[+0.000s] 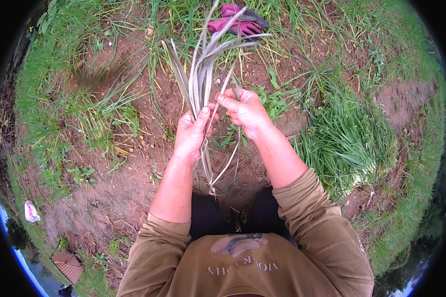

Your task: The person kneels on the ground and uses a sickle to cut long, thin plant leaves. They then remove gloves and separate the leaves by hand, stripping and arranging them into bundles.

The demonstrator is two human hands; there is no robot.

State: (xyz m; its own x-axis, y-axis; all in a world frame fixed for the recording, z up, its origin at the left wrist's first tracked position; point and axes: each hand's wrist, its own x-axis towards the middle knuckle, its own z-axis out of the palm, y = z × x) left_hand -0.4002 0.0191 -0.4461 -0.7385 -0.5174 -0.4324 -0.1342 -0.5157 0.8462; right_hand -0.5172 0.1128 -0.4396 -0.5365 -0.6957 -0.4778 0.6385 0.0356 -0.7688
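Note:
My left hand (193, 130) is closed round a bundle of long, dry, greyish leaf strips (202, 78). Their loose ends fan out above the hand, and the narrow joined end hangs below it, over the ground between my knees. Beside it on the right, my right hand (241, 107) pinches one thin dry strip (226, 83) between thumb and fingers. This strip crosses close to the left thumb. Another thin strip (232, 157) loops down from the right hand to the bundle's lower end.
Pink and black work gloves (238, 22) lie on the grass ahead. At the right rests a large heap of cut green stems (345, 141). Grassy clumps (100, 126) grow from reddish soil at the left. A white and pink item (31, 211) lies far left, above a brown ridged roof (67, 266).

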